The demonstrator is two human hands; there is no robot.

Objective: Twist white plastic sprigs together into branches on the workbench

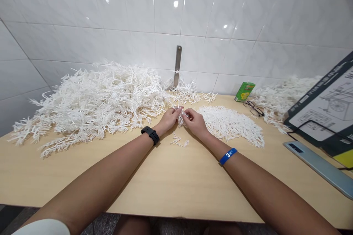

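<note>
Left hand (168, 118), right hand (196, 122); fingertips (180, 109) together

1. My table (171, 183) is pale wood with a plain, smooth top.
2. To my left lies a big heap of white branched plastic (93, 102).
3. Right of centre lies a flat pile of small white sticks (228, 123), and a few loose white bits (179, 141) lie nearer me.
4. Far right: another white heap (281, 97), a green packet (244, 91), glasses (254, 108), a phone (320, 167) and a printed box (325, 110).

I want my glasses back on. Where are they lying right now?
Head view: the glasses lie far right on the table, just right of the green packet, at the edge of the right-hand white plastic pile.
</note>
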